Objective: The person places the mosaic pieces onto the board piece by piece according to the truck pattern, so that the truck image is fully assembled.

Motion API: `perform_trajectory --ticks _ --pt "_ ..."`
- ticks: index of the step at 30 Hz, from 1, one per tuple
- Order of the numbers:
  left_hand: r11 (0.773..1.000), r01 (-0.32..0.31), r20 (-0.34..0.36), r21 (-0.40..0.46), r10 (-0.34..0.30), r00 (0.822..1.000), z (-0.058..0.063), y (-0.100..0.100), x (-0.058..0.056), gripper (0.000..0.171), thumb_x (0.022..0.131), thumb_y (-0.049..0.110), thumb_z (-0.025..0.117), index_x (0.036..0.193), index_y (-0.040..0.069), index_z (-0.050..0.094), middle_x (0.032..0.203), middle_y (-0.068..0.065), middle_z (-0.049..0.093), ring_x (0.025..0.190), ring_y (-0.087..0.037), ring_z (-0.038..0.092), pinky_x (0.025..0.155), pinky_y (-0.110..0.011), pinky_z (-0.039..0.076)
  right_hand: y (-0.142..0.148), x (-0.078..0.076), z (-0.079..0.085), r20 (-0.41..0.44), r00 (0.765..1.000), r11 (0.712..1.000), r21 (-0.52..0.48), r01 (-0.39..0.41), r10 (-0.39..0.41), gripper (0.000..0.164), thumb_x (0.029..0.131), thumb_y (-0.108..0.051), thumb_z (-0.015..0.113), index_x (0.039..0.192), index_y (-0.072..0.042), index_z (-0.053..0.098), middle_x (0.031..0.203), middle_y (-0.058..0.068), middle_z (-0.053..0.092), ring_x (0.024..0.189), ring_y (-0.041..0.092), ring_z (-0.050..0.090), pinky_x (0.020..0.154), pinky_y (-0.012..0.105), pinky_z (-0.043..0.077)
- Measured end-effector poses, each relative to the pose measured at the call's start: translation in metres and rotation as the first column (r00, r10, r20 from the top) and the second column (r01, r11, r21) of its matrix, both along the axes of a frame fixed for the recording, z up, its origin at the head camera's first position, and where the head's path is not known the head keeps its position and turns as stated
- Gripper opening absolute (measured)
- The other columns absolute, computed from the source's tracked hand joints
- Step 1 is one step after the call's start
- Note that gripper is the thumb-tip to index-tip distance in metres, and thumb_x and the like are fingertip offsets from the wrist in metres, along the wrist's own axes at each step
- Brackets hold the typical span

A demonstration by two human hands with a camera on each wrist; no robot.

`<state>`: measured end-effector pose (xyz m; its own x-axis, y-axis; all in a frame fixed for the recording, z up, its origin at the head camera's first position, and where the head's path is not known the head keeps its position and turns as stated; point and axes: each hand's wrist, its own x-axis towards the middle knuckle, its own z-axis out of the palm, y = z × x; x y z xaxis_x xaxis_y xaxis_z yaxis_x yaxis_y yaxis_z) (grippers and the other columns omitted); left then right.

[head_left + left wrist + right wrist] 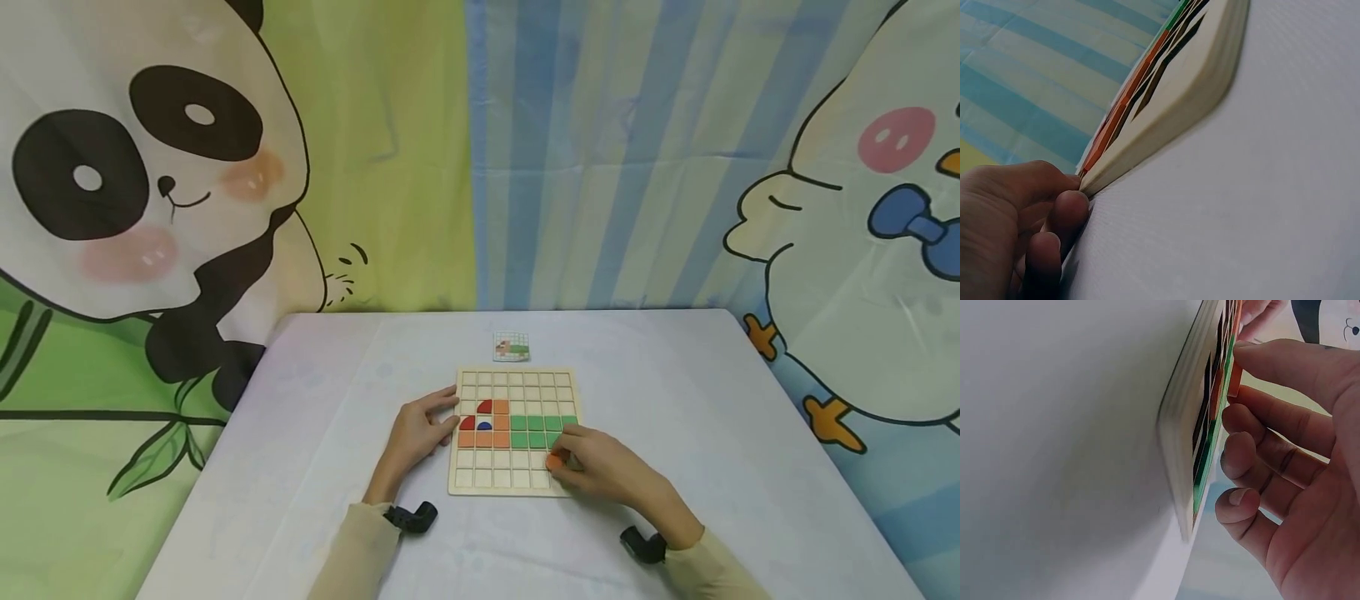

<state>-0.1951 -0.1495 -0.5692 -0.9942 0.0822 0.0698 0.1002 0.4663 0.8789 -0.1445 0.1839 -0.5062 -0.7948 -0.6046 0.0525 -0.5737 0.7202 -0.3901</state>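
A light wooden grid board [513,492] lies flat on the white table, with green tiles [536,430] at its right and orange tiles [483,438] at its left. Two red quarter-round tiles [485,407] and a blue half-round tile [484,426] sit among the orange ones. My left hand [422,423] rests its fingertips against the board's left edge, thumb and forefinger spread apart. Over the lower right cells, my right hand [603,467] pinches an orange piece [554,462] between thumb and forefinger. The other fingers curl loosely beside the board in the right wrist view.
Behind the board lies a small pattern card [512,347] with a coloured grid picture. A white cloth covers the table [337,375]. Curtains with a panda and a white bird hang along its far side. Black camera mounts [642,546] sit on both wrists.
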Motion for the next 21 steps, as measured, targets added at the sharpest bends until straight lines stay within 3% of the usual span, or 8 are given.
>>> perform_trajectory --ticks 7,21 --pt "1.000 0.002 0.004 -0.017 -0.002 1.000 0.001 0.001 0.000 0.039 0.096 0.018 0.078 0.134 0.016 0.075 0.144 0.009 0.070 0.037 -0.011 0.051 0.037 -0.026 0.042 -0.019 -0.004 -0.001 0.005 1.000 1.000 0.018 0.004 -0.004 0.014 0.098 -0.029 0.077 0.105 -0.017 0.079 0.092 -0.010 0.063 0.074 0.001 0.048 0.067 0.017 0.046" --pt "1.000 0.006 0.000 -0.010 -0.006 1.000 0.002 0.000 0.001 0.040 0.095 0.017 0.079 0.134 0.014 0.075 0.145 0.008 0.069 0.037 -0.012 0.052 0.037 -0.026 0.042 -0.057 -0.016 -0.005 -0.027 0.996 0.996 0.043 -0.085 0.086 0.016 0.098 -0.032 0.077 0.107 -0.020 0.078 0.100 -0.011 0.067 0.081 0.000 0.056 0.075 0.021 0.054"
